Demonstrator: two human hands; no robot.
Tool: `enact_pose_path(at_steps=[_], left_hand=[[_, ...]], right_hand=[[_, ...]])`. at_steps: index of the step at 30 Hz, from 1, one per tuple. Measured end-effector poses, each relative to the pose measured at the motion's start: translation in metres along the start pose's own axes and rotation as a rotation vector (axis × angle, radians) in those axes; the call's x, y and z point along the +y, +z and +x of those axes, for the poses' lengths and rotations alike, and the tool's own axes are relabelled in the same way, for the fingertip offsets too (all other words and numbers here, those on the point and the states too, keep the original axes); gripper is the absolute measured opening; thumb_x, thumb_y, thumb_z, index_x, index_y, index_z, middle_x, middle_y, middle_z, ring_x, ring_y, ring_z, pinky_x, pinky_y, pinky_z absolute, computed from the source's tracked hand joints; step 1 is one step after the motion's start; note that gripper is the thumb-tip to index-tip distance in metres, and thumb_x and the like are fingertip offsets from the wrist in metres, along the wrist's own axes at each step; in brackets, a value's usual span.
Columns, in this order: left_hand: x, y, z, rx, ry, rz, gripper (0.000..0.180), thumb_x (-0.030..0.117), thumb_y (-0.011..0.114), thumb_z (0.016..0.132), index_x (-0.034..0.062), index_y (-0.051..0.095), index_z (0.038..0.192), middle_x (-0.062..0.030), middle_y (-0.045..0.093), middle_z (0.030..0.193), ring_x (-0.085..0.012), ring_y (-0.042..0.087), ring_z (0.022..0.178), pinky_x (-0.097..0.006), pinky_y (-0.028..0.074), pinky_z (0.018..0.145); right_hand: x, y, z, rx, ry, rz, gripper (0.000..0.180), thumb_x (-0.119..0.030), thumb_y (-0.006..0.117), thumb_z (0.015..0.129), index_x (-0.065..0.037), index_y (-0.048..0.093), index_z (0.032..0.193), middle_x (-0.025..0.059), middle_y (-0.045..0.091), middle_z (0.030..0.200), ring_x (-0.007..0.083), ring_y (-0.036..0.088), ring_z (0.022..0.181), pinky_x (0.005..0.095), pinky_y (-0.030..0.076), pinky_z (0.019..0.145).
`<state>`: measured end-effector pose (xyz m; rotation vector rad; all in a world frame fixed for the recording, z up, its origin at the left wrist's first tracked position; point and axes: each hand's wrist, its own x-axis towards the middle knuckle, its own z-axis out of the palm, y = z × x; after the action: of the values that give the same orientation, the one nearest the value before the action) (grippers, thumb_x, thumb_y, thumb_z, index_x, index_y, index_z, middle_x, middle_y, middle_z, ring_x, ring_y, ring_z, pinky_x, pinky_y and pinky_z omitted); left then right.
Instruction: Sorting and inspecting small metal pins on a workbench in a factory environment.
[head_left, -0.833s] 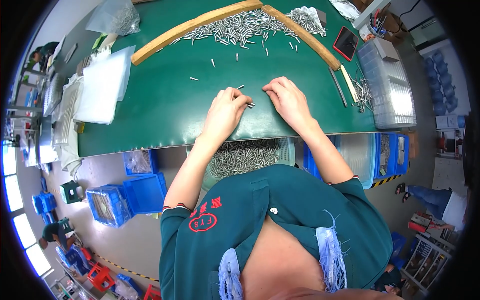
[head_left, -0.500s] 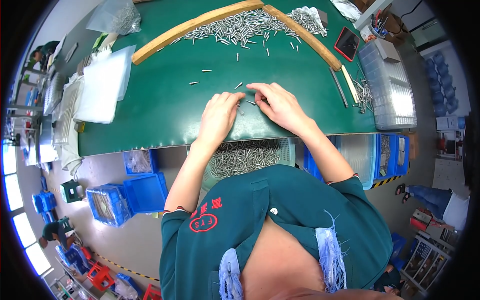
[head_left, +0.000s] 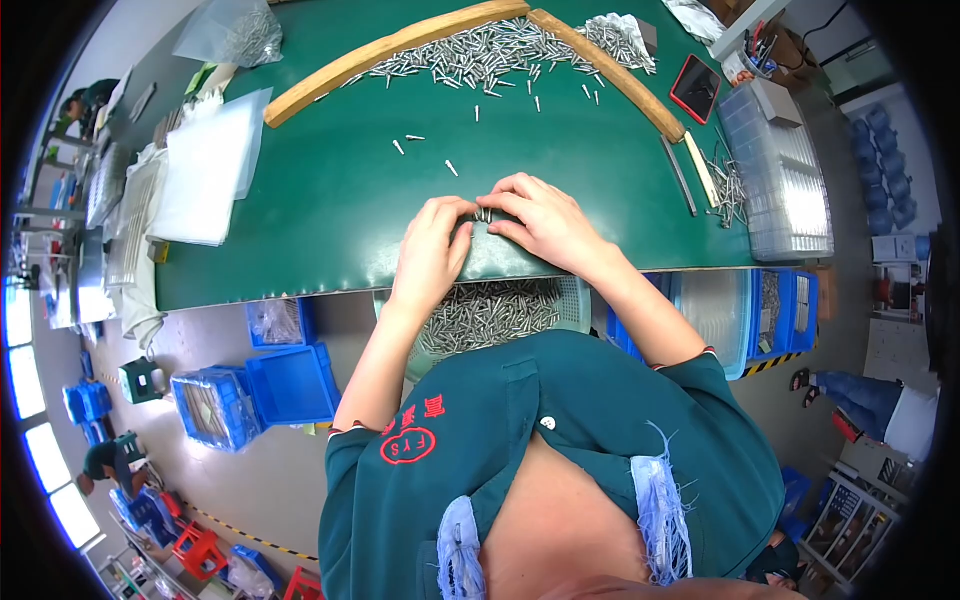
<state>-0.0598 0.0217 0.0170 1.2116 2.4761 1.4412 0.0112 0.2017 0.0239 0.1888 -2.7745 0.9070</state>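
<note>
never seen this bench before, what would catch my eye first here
First, the left hand and right hand, pressed together at the near edge of the green table over a few small metal pins. Beyond them, a big heap of pins lies at the far side, fenced by two wooden strips. Just below the table edge, a basket full of pins sits at the person's lap.

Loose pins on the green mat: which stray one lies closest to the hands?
The single pin just beyond the left hand. The other strays lie farther up the green mat, toward the big pile.
</note>
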Motion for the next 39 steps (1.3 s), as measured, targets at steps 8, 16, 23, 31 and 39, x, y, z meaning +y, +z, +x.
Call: enact_pose_path(at_steps=[8,16,23,31,39], left_hand=[[0.005,-0.021,-0.011,-0.111,-0.044,0.463,0.018,0.015,0.066,0.081,0.0068,0.063,0.096,-0.0103,0.058,0.092,-0.0281,0.057,0.087,-0.038,0.046,0.073],[-0.02,-0.006,0.036,0.107,0.059,0.451,0.016,0.01,0.059,0.085,0.0063,0.062,0.1,-0.0099,0.058,0.104,-0.0292,0.057,0.092,-0.04,0.048,0.08],[-0.002,-0.012,0.03,-0.184,-0.161,0.367,0.015,0.018,0.063,0.084,0.0076,0.061,0.095,-0.0108,0.06,0.092,-0.029,0.06,0.088,-0.04,0.05,0.076],[-0.044,-0.009,0.073,0.039,-0.208,0.521,0.017,0.018,0.062,0.085,0.0063,0.059,0.097,-0.013,0.058,0.091,-0.0317,0.059,0.087,-0.042,0.05,0.076],[-0.047,0.013,0.098,0.074,-0.087,0.48,0.017,0.013,0.062,0.084,0.005,0.06,0.099,-0.0167,0.056,0.1,-0.0342,0.056,0.095,-0.043,0.048,0.082]], right_hand=[[-0.001,0.007,0.005,-0.01,-0.055,0.013,0.02,-0.023,0.067,0.082,-0.011,0.067,0.098,0.0048,0.057,0.103,0.0239,0.058,0.095,0.0351,0.049,0.08],[-0.017,0.006,0.003,0.081,-0.059,-0.039,0.017,-0.022,0.068,0.081,-0.011,0.066,0.094,0.0014,0.06,0.096,0.0199,0.06,0.09,0.0333,0.051,0.074],[-0.005,0.01,0.003,0.109,0.056,-0.124,0.016,-0.023,0.068,0.081,-0.015,0.065,0.095,-0.0016,0.06,0.096,0.0183,0.059,0.088,0.0328,0.051,0.074],[-0.011,0.011,0.01,0.14,-0.01,-0.157,0.013,-0.023,0.068,0.08,-0.016,0.065,0.09,-0.004,0.06,0.094,0.0177,0.057,0.082,0.0326,0.051,0.071],[0.001,0.009,0.008,0.2,0.052,-0.198,0.012,-0.023,0.068,0.08,-0.016,0.066,0.089,-0.0056,0.063,0.097,0.0174,0.057,0.081,0.031,0.05,0.073]])
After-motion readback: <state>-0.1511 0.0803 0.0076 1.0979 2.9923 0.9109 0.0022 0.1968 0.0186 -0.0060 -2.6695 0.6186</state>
